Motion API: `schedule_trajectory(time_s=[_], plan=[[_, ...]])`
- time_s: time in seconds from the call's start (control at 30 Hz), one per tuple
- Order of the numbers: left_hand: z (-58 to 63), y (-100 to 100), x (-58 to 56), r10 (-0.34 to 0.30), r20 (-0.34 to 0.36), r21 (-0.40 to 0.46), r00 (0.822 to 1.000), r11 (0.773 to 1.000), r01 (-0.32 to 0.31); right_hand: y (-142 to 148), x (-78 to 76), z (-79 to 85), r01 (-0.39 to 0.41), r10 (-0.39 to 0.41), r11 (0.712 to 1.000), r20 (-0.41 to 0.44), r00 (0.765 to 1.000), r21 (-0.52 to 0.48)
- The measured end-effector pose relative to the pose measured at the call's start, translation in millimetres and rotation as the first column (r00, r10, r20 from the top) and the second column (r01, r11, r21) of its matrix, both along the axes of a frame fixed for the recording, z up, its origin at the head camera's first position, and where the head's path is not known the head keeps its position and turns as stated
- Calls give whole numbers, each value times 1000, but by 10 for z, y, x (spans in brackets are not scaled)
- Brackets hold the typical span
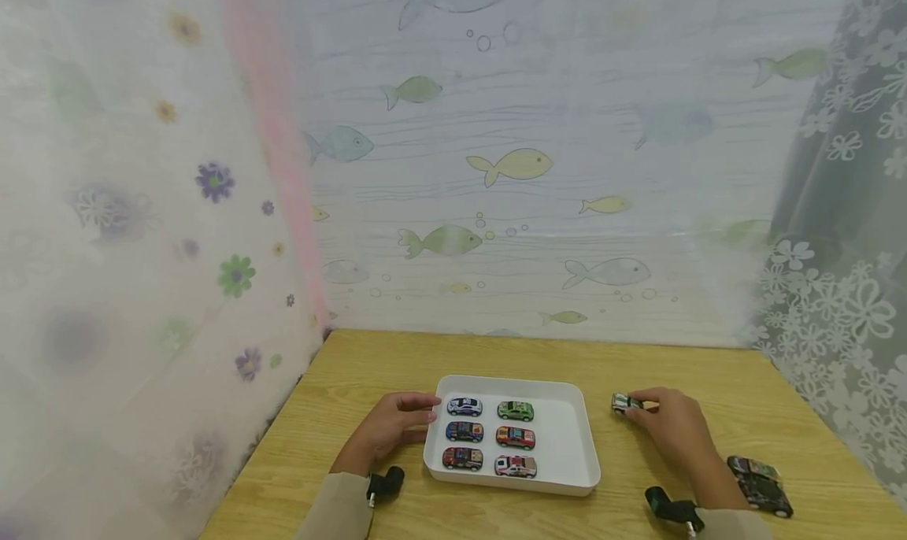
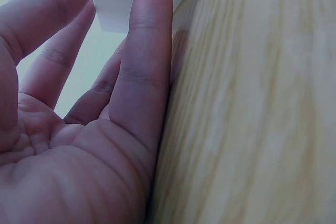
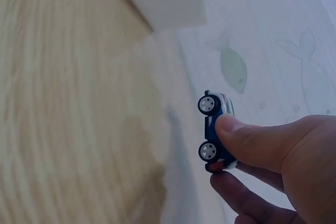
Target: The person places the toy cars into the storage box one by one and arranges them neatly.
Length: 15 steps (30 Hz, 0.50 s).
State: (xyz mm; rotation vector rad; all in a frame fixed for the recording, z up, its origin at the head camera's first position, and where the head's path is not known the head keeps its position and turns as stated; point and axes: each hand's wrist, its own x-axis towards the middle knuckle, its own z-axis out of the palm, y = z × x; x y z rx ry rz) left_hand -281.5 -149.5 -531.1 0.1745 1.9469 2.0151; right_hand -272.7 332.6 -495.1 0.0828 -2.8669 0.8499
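Observation:
My right hand (image 1: pixel 669 426) pinches a small white toy car (image 1: pixel 627 404) between thumb and fingers, to the right of the tray. In the right wrist view the toy car (image 3: pixel 216 129) shows its dark side and silver wheels, held over the wooden table. My left hand (image 1: pixel 390 430) is at the left side of a white tray (image 1: pixel 560 426); its relaxed fingertips are right at the tray wall, the little finger low along the tabletop in the left wrist view. Inside the tray, several toy cars stand in two columns, among them a green car (image 1: pixel 515 411) and a red-and-yellow car (image 1: pixel 515 438).
More toy cars (image 1: pixel 765 489) lie together on the table (image 1: pixel 383 359), beside my right forearm. A curtain with fish prints (image 1: pixel 439 162) hangs along the table's back edge, and a flowered curtain (image 1: pixel 212 304) borders the left side.

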Motion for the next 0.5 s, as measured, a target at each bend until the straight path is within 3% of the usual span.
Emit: schedule_trajectory(time_s=[0.27, 0.5], plan=[[99, 23, 66, -5, -12, 7, 1000, 1000, 5, -172, 3, 179, 3, -6, 999, -69, 998, -49], [47, 5, 32, -6, -10, 10, 1000, 1000, 6, -299, -5, 284, -34, 23, 996, -134, 991, -83]])
